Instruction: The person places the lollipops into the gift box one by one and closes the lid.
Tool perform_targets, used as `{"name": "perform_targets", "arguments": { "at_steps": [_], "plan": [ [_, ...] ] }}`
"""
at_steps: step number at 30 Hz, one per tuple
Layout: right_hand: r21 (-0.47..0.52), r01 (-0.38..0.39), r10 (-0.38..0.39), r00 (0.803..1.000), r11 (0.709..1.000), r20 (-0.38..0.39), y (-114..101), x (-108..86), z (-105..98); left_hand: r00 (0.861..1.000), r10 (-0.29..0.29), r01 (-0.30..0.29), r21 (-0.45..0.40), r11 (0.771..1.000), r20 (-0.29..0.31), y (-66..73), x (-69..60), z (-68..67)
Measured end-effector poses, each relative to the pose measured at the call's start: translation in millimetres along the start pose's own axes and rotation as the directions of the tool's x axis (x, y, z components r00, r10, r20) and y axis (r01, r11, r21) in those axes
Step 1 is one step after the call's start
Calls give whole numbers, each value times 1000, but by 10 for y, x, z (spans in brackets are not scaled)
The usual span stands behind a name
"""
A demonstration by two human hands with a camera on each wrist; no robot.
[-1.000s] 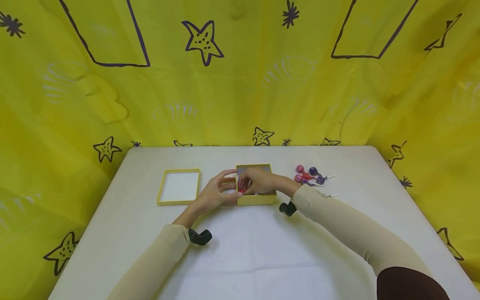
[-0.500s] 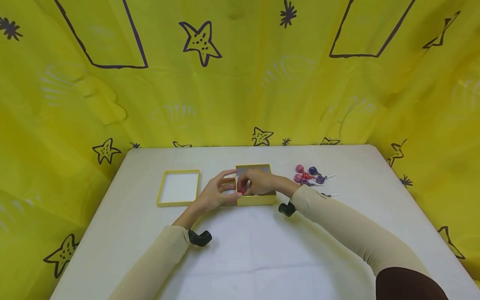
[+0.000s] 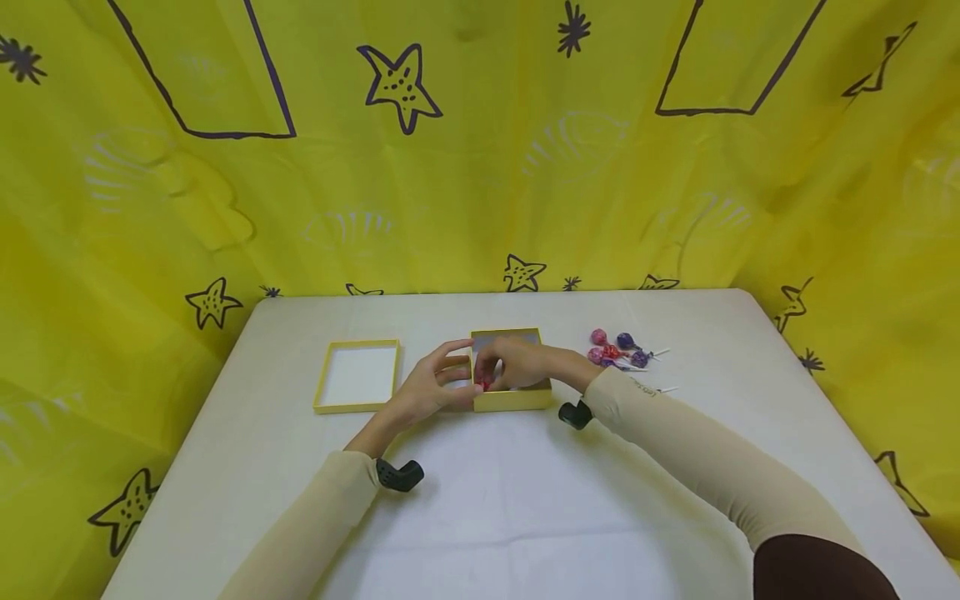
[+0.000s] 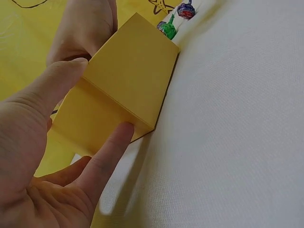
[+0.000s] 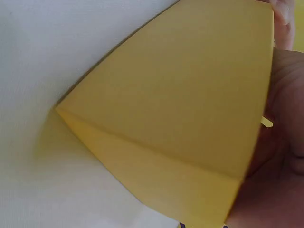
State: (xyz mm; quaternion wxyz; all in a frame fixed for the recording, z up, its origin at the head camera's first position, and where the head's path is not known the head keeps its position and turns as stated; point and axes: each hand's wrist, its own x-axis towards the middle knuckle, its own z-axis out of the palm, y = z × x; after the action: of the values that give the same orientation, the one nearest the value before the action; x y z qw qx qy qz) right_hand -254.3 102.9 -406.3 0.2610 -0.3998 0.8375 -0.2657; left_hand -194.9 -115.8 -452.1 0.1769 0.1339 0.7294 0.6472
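In the head view, my right hand (image 3: 517,362) reaches down into an open yellow box (image 3: 513,402), fingers curled around a red-wrapped lollipop (image 3: 486,385) near the left wall. The box hides most of this hand in the right wrist view. My left hand (image 3: 427,387) rests against the box's left side. The left wrist view shows its thumb (image 4: 71,69) at the top corner and a straight index finger (image 4: 107,154) on the side wall. How full the box is cannot be seen well behind my right hand.
Several pink, red and purple lollipops (image 3: 611,353) lie right of the box. A green lollipop (image 4: 168,29) shows in the left wrist view. Left of the box is a yellow-rimmed lid (image 3: 356,377), white inside up. A yellow curtain (image 3: 480,167) hangs behind the white table (image 3: 495,500).
Both hands stay in nearly the same place. My right fingers have shifted slightly inside the box, and a little more of the red lollipop shows beneath them.
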Motion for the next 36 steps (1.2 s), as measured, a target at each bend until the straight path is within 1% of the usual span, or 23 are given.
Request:
{"name": "perform_targets", "arguments": {
  "at_steps": [3,6,8,10,15,21,25,30,34,36],
  "plan": [
    [-1,13,-13,1000,1000,5,-13,-30,-42,1000,-1,1,-25,1000,8,12,-4,-1],
    [-15,-19,19,1000,1000,-10,-42,-90,-99,1000,-12,13,-64,998,20,20,0,7],
    [-26,-41,40,999,999,-27,-62,-137,-148,1000,-20,21,-75,997,21,23,6,13],
    [-48,-39,37,998,998,-52,-83,-200,-208,999,-27,28,-83,996,18,23,13,21],
    [-85,10,-20,993,996,-117,-96,-399,-368,999,-34,34,-65,997,3,12,18,27],
    [-109,11,-32,979,994,-199,-80,-673,-545,999,-32,32,-24,999,-7,27,15,19],
    [-120,-28,-2,971,992,-240,-31,-842,-638,1000,-20,20,-12,1000,-1,28,10,19],
    [-107,-102,66,954,989,-293,75,-1038,-724,1000,12,-12,-2,1000,12,12,16,15],
    [-120,-120,74,939,985,-336,178,-1174,-762,1000,18,-19,7,1000,10,-6,25,8],
    [-127,-126,74,933,984,-351,228,-1237,-774,1000,6,-6,15,1000,3,-4,25,11]
  ]
}}
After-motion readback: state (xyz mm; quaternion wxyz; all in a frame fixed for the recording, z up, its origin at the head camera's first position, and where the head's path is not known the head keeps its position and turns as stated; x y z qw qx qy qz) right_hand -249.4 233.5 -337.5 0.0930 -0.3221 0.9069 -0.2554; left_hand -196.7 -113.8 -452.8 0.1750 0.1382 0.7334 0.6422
